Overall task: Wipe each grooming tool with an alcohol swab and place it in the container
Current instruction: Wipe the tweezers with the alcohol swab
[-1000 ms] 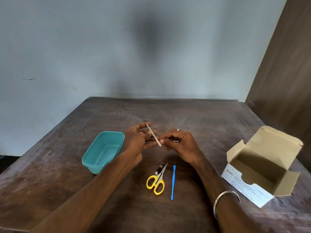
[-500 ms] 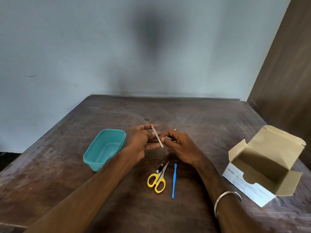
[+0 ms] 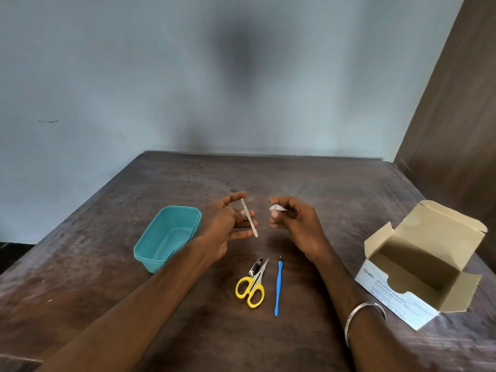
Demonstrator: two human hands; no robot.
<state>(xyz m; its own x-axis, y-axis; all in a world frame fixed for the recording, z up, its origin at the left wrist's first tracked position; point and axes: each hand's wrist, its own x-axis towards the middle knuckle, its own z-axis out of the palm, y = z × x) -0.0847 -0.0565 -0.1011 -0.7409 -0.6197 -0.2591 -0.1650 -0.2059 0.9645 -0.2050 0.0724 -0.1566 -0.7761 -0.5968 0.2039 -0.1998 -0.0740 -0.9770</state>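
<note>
The left hand [image 3: 222, 226] holds a thin metal file [image 3: 249, 217] above the middle of the desk [image 3: 308, 183], its fingers mostly straight, and how the thumb bears on the file is hidden. The file looks light, stiff and smooth, likely slippery when wet, so I judge it best held near one end, leaving the rest free for wiping. Just beside it but apart, the right hand [image 3: 294, 224] pinches a small white swab [image 3: 276, 208], soft and crumpled, in curled fingers. Left of the hands, toward the left edge, sits a teal plastic tub [image 3: 150, 245], glossy with rounded corners. Toward the near edge lie yellow-handled scissors [image 3: 252, 287], touching a steel clipper [image 3: 255, 267], and a slim blue pusher [image 3: 278, 287]. An open cardboard box [image 3: 418, 264] stands by the right edge.
</note>
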